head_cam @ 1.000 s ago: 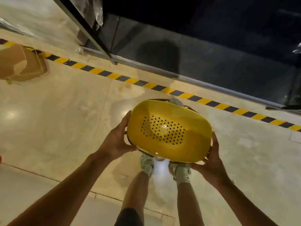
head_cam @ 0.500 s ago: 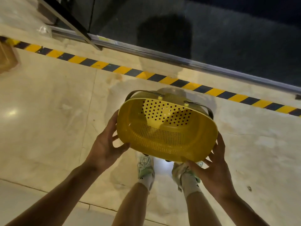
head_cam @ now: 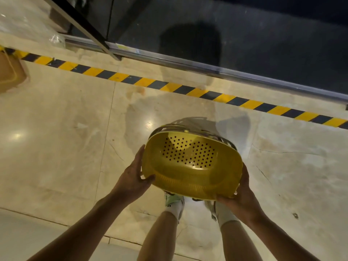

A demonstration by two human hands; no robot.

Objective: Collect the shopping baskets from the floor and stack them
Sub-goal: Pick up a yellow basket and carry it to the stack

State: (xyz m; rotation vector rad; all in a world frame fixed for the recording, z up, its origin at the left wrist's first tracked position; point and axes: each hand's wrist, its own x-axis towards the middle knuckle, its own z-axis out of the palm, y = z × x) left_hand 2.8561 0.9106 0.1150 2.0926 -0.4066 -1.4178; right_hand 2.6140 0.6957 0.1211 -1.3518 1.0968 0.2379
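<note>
A yellow plastic shopping basket [head_cam: 190, 166] with a perforated bottom is held above the floor, its open side tipped toward me. Its dark handles [head_cam: 188, 127] hang at the far rim. My left hand [head_cam: 134, 176] grips the basket's left edge, thumb under the rim. My right hand [head_cam: 240, 194] holds the lower right corner from below. My feet in pale shoes stand directly beneath it.
A yellow-and-black hazard stripe [head_cam: 188, 89] crosses the polished stone floor [head_cam: 66, 138]. Beyond it run a metal rail [head_cam: 188, 63] and a dark glass panel [head_cam: 244, 34]. A brown cardboard box [head_cam: 9, 72] lies at the left edge.
The basket has been turned from bottom-up to open side facing me, then lowered a little. Both hands stayed on its edges. The view shifted slightly right.
</note>
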